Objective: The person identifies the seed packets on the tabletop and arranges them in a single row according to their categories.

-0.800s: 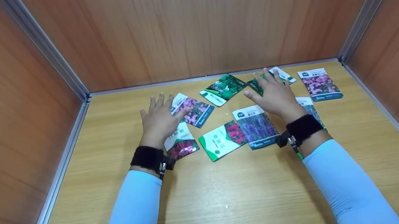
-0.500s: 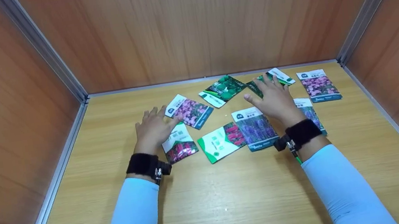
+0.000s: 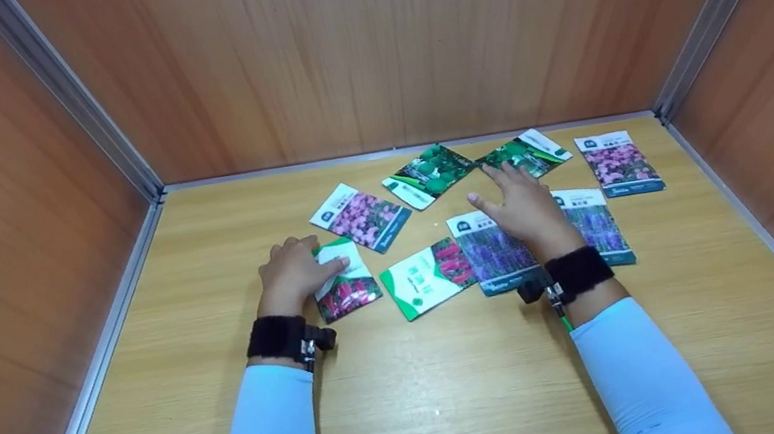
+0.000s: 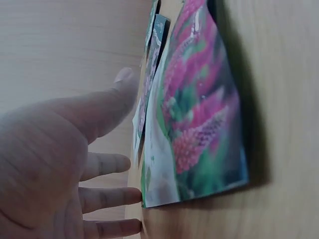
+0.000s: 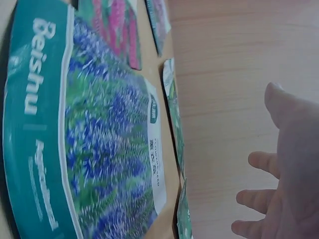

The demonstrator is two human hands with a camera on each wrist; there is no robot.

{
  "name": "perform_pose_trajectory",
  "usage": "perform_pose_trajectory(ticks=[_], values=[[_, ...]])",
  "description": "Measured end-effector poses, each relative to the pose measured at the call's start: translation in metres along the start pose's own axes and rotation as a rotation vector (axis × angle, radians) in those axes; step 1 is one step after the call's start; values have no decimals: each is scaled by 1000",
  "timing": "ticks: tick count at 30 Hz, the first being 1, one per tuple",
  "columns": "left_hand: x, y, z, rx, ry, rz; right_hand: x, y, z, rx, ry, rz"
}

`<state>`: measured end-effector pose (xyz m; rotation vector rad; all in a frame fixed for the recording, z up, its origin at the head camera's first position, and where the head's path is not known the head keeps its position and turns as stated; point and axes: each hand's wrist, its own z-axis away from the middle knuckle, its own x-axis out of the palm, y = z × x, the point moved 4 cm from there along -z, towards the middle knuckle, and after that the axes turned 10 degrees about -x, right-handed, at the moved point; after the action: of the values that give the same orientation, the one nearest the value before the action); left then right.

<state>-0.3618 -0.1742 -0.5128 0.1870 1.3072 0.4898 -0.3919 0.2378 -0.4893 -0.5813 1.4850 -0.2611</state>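
Several seed packets lie spread on a wooden table [image 3: 412, 395]. My left hand [image 3: 297, 266] [image 4: 117, 124] sits at the top edge of a red-flower packet [image 3: 345, 287] [image 4: 204, 124]. Its fingers are loosely bent at that edge and the thumb stretches over the packet's white end. My right hand [image 3: 518, 206] [image 5: 266, 129] hovers with spread fingers above a purple lavender packet [image 3: 491, 255] [image 5: 99, 149] and holds nothing. A green-and-white packet with red flowers [image 3: 429, 275] lies between the two.
Further back are a pink-flower packet [image 3: 360, 217], two green packets [image 3: 430, 173] [image 3: 522, 152] and another pink packet [image 3: 618, 162]. A second lavender packet [image 3: 589, 226] lies right of my right hand. Wooden walls close the table on three sides.
Both hands drew back toward me. The left came off the pink-flower packet and down to the red-flower packet. The right left the far green packet and now hovers above the lavender one.
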Motion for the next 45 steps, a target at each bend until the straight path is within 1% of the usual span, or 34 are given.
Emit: perform_pose_trajectory(ticks=[7, 12, 15, 16, 21, 24, 26, 29, 33, 38, 40, 42, 45], values=[[-4, 2, 5, -16, 18, 12, 1, -8, 3, 13, 6, -64], [-5, 0, 7, -7, 35, 32, 5, -13, 6, -1, 9, -95], [-7, -3, 7, -21, 27, 55, 9, -14, 7, -3, 9, -90], [-7, -4, 6, -35, 18, 69, 10, -14, 7, 0, 9, -84], [-13, -7, 6, -86, -66, 184, 12, -12, 7, 1, 31, -46], [-22, -7, 11, -101, -113, 291, 13, -18, 8, -11, 51, -61], [-30, -4, 14, -103, -119, 352, 13, -25, 9, -24, 51, -88], [-41, 3, 20, -79, -106, 422, 16, -38, 11, -35, 29, -166], [-53, 19, 29, -16, -67, 455, 24, -56, 13, -64, -36, -271], [-63, 38, 42, 46, -19, 496, 34, -76, 17, -144, -88, -364], [-66, 42, 46, 67, 17, 551, 39, -81, 18, -170, -102, -397], [-68, 46, 48, 91, 54, 629, 43, -84, 18, -181, -117, -432], [-68, 52, 49, 124, 88, 792, 47, -85, 18, -181, -134, -502]])
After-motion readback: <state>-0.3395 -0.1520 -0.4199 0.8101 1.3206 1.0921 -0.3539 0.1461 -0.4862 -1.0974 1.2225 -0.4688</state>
